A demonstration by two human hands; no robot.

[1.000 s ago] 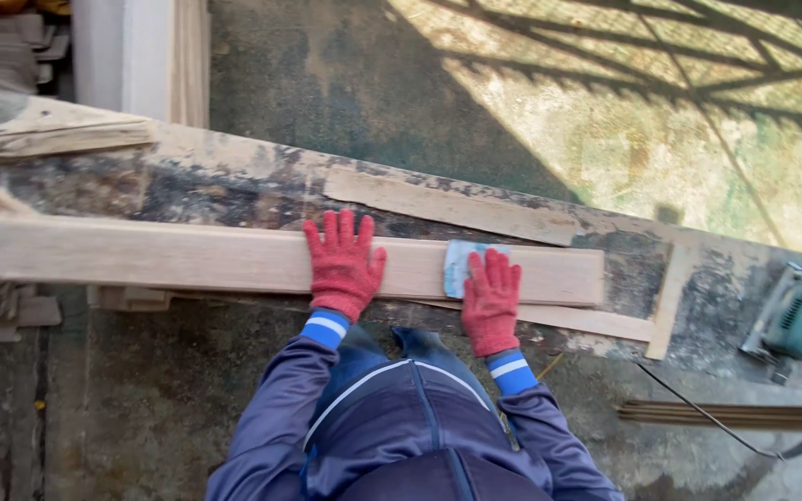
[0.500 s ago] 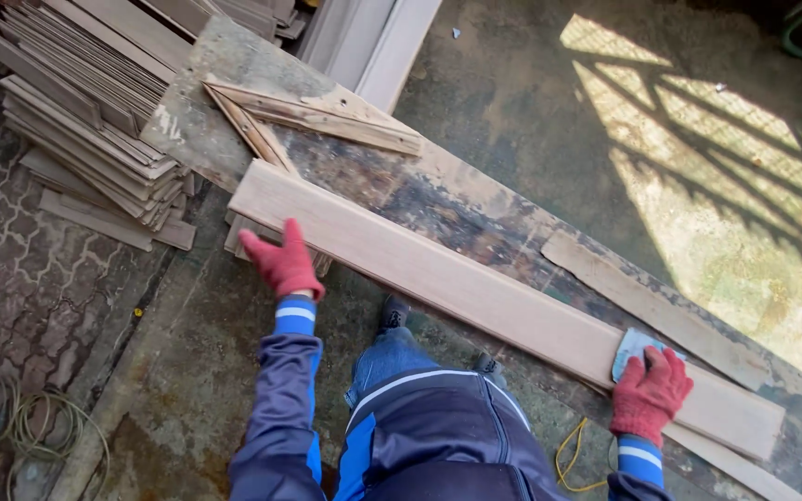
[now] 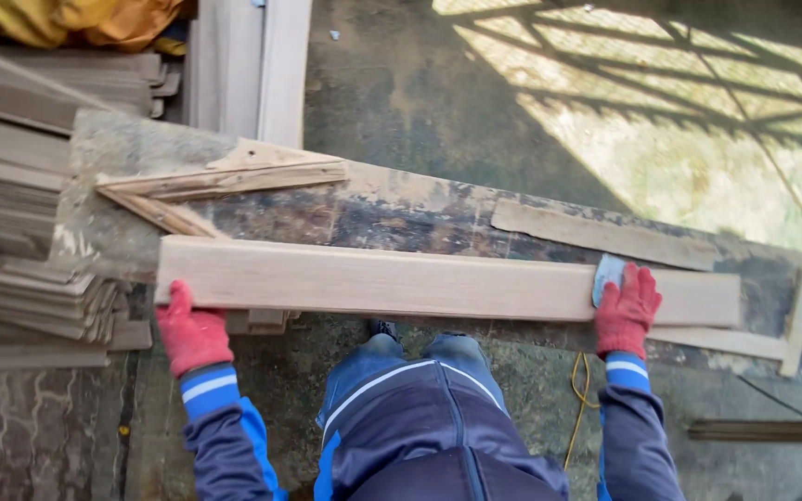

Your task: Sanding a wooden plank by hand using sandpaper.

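Bare worktop (image 3: 392, 218) lies behind the plank (image 3: 420, 283); wood scraps (image 3: 225, 181) crowd its left end, a thin strip (image 3: 605, 237) its right.

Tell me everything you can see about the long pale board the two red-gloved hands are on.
The long pale board is a flat, straight plank of light, bare-looking wood with faint grain. It lies lengthwise across a stained, worn workbench, its left end jutting past the bench's near edge. The left hand grips its near left corner; the right hand presses a small blue-grey sheet against it near the right end. Thinner strips lie behind and beneath it.
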